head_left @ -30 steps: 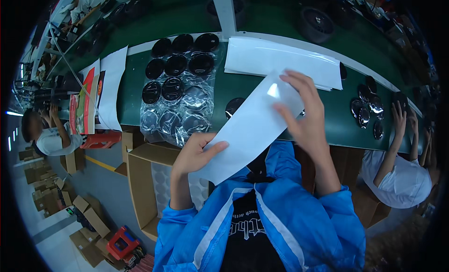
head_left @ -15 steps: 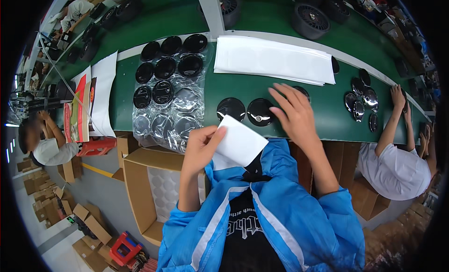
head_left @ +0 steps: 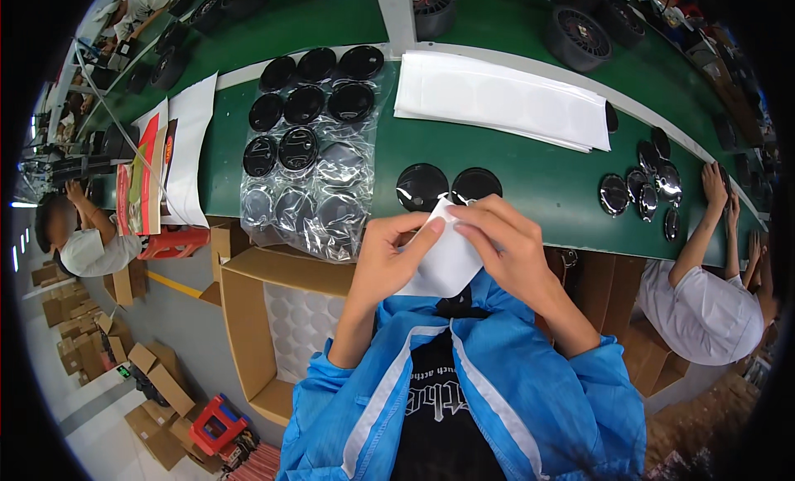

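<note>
In front of my chest, a small white sheet (head_left: 443, 266) hangs tilted between both hands. My left hand (head_left: 396, 251) pinches its upper edge between thumb and fingers. My right hand (head_left: 507, 242) is closed at the same upper corner, fingertips almost touching those of the left. Just beyond the fingers, a glossy black round cap (head_left: 421, 186) lies on the green table, and a second black cap (head_left: 476, 183) sits to its right, partly covered by my right hand. Whether a thin layer is being parted from the sheet is too small to tell.
Rows of black caps on clear plastic packaging (head_left: 356, 233) lie left. Behind are stacked white sheets (head_left: 497, 100); at right, several loose caps (head_left: 614, 194). An open carton (head_left: 245, 340) stands below the table edge. Co-workers sit both sides; a wheel (head_left: 578, 38) stands beyond.
My right hand has come from over the table to the sheet and closed on its corner beside my left. A third black cap near that hand no longer shows. The view has shifted slightly.
</note>
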Demonstrator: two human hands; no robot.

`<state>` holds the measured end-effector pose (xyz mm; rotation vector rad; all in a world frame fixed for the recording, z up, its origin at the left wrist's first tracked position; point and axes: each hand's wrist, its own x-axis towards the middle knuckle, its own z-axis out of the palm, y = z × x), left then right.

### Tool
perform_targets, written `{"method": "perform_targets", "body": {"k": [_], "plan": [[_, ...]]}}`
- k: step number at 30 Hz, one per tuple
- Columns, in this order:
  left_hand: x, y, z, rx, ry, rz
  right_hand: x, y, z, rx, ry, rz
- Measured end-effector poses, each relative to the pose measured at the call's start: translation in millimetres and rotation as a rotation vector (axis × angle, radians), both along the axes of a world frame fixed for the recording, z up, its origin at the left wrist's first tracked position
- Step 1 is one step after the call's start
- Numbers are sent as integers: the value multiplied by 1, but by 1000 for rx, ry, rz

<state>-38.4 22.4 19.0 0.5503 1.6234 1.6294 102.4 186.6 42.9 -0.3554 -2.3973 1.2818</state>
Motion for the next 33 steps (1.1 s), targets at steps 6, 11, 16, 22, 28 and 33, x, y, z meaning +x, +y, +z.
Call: {"method": "perform_targets", "body": {"k": [6,11,16,22,28,33], "plan": [[3,-14,-12,-8,37,-88,1,-2,-14,2,63,111],[23,-13,-23,55,-28,-16,8,-4,-23,246,134,67],[29,-8,-26,18,-97,-7,17,0,-31,460,217,68],[22,-5,-26,-70,-34,36,21,-3,-20,449,204,77],[19,0,-29,-25,17,19,6,10,-24,404,103,68],[11,-5,-33,-99,42,67,22,-1,-12,562,170,224]]}}
